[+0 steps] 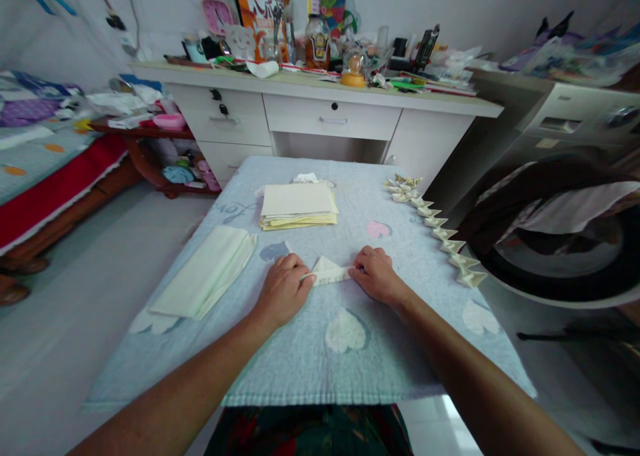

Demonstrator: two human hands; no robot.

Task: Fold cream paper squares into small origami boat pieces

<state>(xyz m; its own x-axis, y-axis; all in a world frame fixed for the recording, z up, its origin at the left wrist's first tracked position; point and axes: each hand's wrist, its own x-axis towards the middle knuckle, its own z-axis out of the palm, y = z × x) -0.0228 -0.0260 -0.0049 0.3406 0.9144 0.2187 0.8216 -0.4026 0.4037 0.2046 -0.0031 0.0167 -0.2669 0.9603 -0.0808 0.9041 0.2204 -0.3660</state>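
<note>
A partly folded sheet of paper, with a pointed top and a flat band along its lower edge, lies on the cloth-covered table. My left hand pinches its left end, fingers curled together. At the opposite end, my right hand closes on the band with thumb and fingertips. Beyond my hands sits a stack of cream and yellow paper sheets. Left of my left hand is a pile of long pale-green paper. A row of folded paper pieces runs along the table's right side.
Behind the table stands a white drawer desk crowded with jars, bags and papers. A front-loading washing machine with cloth at its open door is close on the right. A bed and a low wooden shelf are at left.
</note>
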